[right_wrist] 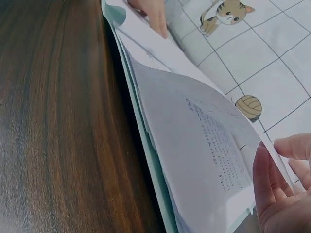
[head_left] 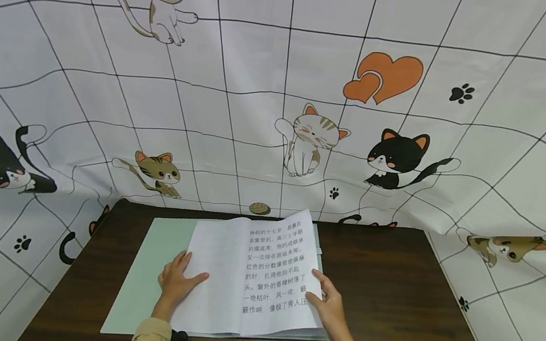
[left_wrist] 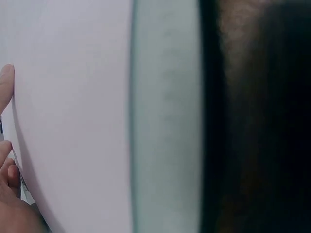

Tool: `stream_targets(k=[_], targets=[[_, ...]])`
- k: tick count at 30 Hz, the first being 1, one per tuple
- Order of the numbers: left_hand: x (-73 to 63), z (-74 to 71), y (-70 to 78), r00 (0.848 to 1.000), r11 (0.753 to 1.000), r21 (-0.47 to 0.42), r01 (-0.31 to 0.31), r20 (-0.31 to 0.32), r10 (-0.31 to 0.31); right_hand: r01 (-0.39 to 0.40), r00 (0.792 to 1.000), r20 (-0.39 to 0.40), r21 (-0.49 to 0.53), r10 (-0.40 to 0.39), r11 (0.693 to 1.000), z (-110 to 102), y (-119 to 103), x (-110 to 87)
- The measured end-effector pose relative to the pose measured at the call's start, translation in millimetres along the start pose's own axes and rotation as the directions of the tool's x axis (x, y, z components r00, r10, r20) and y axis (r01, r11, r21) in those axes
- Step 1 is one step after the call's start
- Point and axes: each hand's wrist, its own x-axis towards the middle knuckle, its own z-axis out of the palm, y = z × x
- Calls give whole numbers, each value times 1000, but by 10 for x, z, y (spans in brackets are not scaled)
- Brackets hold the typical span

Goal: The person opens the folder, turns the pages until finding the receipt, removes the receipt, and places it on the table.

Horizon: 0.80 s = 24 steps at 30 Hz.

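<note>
A light green folder (head_left: pixel 146 269) lies open with white sheets in it. Its left page (head_left: pixel 216 279) looks blank; the right page (head_left: pixel 271 275) bears lines of printed Chinese text. My left hand (head_left: pixel 178 282) rests at the left page's outer edge, thumb and fingers spread. My right hand (head_left: pixel 329 306) pinches the right page's outer edge between thumb and fingers. In the right wrist view this lifted page (right_wrist: pixel 194 131) bows upward, with more sheets beneath it. The left wrist view is filled by white paper (left_wrist: pixel 73 121) beside a green strip of folder (left_wrist: pixel 167 121).
The folder lies on a dark brown wooden table (head_left: pixel 390 303). Behind and on both sides hangs a white cloth (head_left: pixel 244 73) with black grid lines and cartoon cats. A small black object (head_left: pixel 179 339) is by the left sleeve (head_left: pixel 151 340).
</note>
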Motion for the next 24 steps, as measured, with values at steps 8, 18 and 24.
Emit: stream_targets(k=[8,18,24], targets=[[29,-12,92,999,999,-11,43,29,-42,10,999,-39,36,-9,999,18,-96,-31],[56,-13,68,995,996,-33,80,65,-77,-31,997,-63,36,33,999,92,-152,-118],[40,-59,-41,995,995,-49,88,52,-86,-27,998,-52,52,30,998,201,-210,-163]])
